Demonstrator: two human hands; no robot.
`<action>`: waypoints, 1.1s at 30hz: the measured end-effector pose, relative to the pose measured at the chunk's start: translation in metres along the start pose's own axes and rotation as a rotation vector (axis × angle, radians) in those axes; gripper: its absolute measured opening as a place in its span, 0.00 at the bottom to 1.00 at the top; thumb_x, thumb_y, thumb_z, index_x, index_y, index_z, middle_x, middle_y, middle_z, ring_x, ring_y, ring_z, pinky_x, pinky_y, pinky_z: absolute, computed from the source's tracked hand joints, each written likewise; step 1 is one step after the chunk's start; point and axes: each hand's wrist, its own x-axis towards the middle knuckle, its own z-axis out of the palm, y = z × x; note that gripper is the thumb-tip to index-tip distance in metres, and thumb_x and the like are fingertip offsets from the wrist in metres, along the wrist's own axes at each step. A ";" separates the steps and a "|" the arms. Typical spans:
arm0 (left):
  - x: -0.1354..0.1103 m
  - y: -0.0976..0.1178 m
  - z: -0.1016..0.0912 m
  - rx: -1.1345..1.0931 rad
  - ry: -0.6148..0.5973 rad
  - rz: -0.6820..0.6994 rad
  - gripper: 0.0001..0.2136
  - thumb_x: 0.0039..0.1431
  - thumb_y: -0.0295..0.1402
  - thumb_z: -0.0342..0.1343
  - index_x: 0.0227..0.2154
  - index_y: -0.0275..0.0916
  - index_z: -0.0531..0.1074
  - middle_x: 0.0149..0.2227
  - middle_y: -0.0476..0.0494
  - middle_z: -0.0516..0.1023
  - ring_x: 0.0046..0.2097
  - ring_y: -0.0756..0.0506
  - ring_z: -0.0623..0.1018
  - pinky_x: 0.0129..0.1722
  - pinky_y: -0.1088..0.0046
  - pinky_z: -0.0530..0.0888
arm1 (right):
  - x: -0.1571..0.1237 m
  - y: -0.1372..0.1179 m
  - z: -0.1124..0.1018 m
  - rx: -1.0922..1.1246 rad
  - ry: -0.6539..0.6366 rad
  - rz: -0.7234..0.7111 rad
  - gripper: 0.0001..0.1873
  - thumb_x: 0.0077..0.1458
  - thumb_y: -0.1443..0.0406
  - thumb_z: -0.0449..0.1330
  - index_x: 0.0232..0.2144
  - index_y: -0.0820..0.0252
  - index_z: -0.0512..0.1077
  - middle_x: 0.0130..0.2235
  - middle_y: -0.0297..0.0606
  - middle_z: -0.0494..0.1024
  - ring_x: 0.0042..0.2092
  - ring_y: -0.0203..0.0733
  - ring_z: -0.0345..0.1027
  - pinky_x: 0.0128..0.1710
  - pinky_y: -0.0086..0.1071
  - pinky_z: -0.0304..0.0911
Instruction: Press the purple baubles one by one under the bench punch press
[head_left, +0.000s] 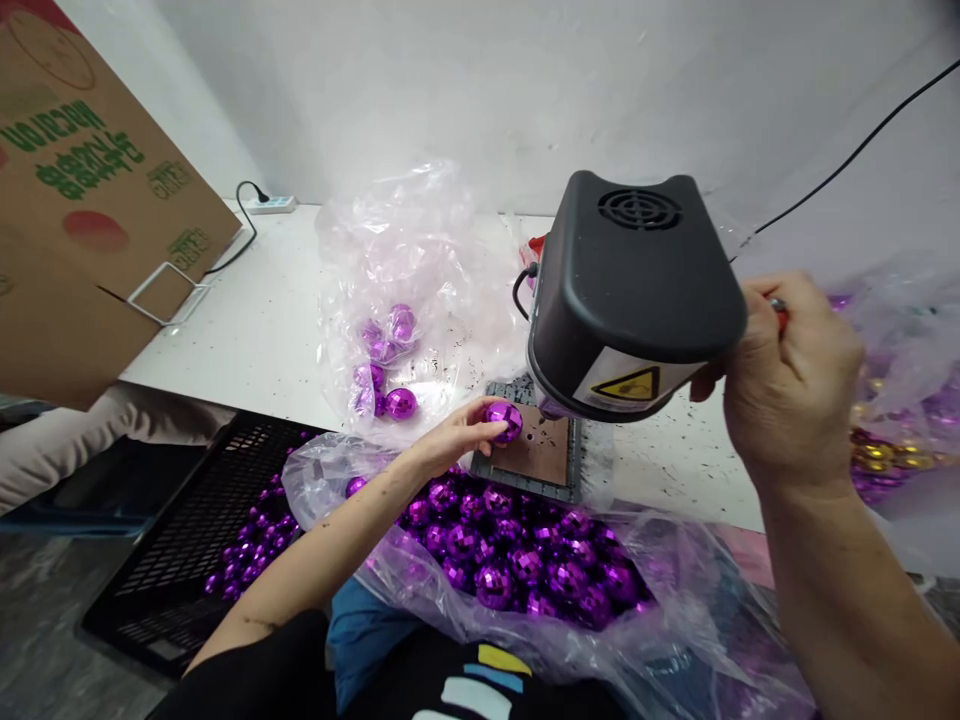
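Between the fingertips of my left hand (pixel 466 432) is a shiny purple faceted ball (pixel 503 422). It is held over the left part of a brown plate (pixel 541 452) in a dark frame, where a small hole shows. A black machine head (pixel 637 290) with a round vent and a yellow warning label stands over the plate's far right side. At its right, my right hand (pixel 795 370) is closed round a handle (pixel 781 316); only a bit of red and metal shows between the fingers. Many purple balls (pixel 517 565) lie in a clear plastic bag on my lap, below the plate.
More purple balls (pixel 400 403) rest on clear plastic (pixel 420 250) at the left. A black crate (pixel 161 560) holds smaller purple balls. A cardboard box (pixel 90 220) and a power strip (pixel 271 205) are further left. Bagged gold and purple balls (pixel 885 455) sit at right. Another person's leg (pixel 97 440) shows at left.
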 end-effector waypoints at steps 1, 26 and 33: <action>0.004 -0.006 0.003 0.038 0.011 0.027 0.26 0.53 0.42 0.67 0.55 0.42 0.72 0.49 0.40 0.79 0.41 0.46 0.79 0.32 0.74 0.73 | 0.000 0.000 -0.001 -0.001 -0.008 0.004 0.26 0.58 0.42 0.55 0.30 0.59 0.66 0.14 0.25 0.63 0.15 0.29 0.57 0.15 0.25 0.52; 0.033 -0.056 0.047 0.944 0.407 0.543 0.22 0.52 0.38 0.68 0.49 0.40 0.71 0.50 0.40 0.77 0.55 0.36 0.73 0.61 0.52 0.64 | -0.002 0.002 0.000 -0.007 -0.006 0.003 0.24 0.59 0.43 0.54 0.32 0.58 0.66 0.15 0.23 0.63 0.15 0.30 0.58 0.14 0.25 0.52; 0.033 -0.057 0.048 0.824 0.359 0.504 0.20 0.55 0.38 0.65 0.51 0.42 0.71 0.46 0.41 0.79 0.54 0.36 0.74 0.65 0.46 0.60 | -0.012 0.005 -0.001 -0.085 0.078 -0.047 0.20 0.62 0.48 0.56 0.35 0.60 0.70 0.18 0.24 0.64 0.17 0.28 0.58 0.18 0.25 0.53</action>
